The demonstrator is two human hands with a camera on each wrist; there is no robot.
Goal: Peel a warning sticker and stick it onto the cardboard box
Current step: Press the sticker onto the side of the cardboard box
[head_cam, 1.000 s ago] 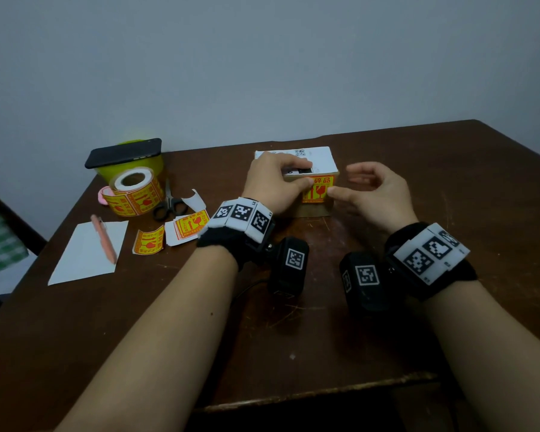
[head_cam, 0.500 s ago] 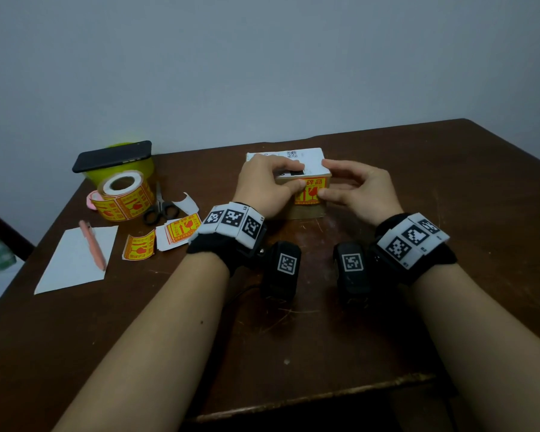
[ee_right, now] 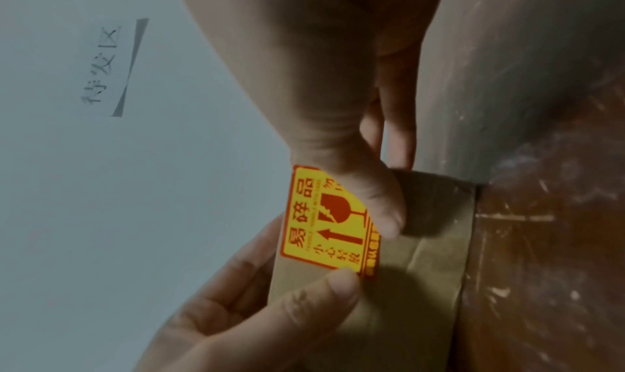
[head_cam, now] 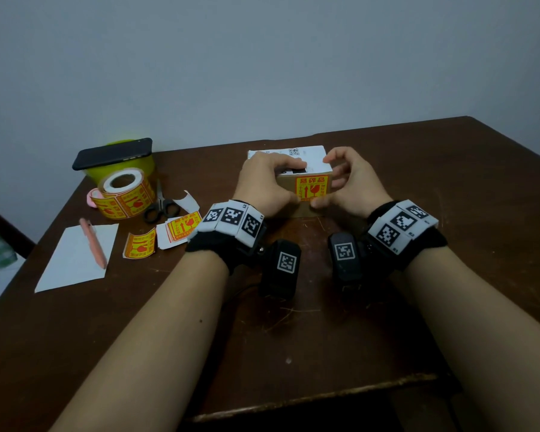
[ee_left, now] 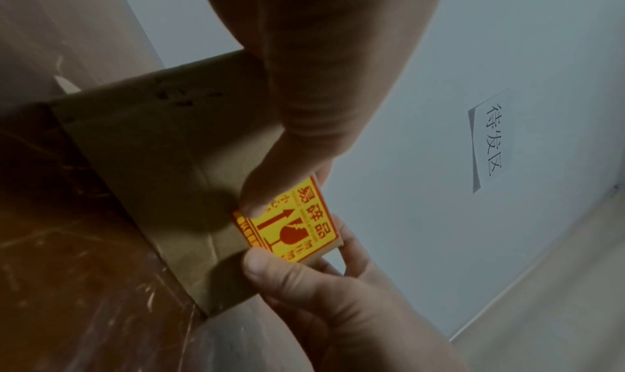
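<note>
A small cardboard box [head_cam: 286,185] with a white label on top stands mid-table. A yellow and red warning sticker [head_cam: 312,188] lies on its front face. My left hand [head_cam: 272,182] grips the box: fingers curl over the top, and the thumb [ee_left: 263,190] presses the sticker's lower left part. My right hand [head_cam: 340,182] holds the box's right end with curled fingers. Its thumb [ee_right: 382,212] presses the sticker's lower right part. In both wrist views the sticker [ee_left: 297,225] [ee_right: 324,228] sits flat on the brown face between the two thumbs.
Left of the box lie a sticker roll [head_cam: 125,191], a phone on a green tub [head_cam: 113,155], scissors [head_cam: 161,207], loose stickers [head_cam: 183,227] and white paper [head_cam: 75,260] with a pen [head_cam: 92,243]. The table's front edge [head_cam: 325,397] is near me.
My right hand came in from the right to the box, and its thumb landed on the sticker. Its fingers first lay on the top and now curl at the right end. The left hand stayed.
</note>
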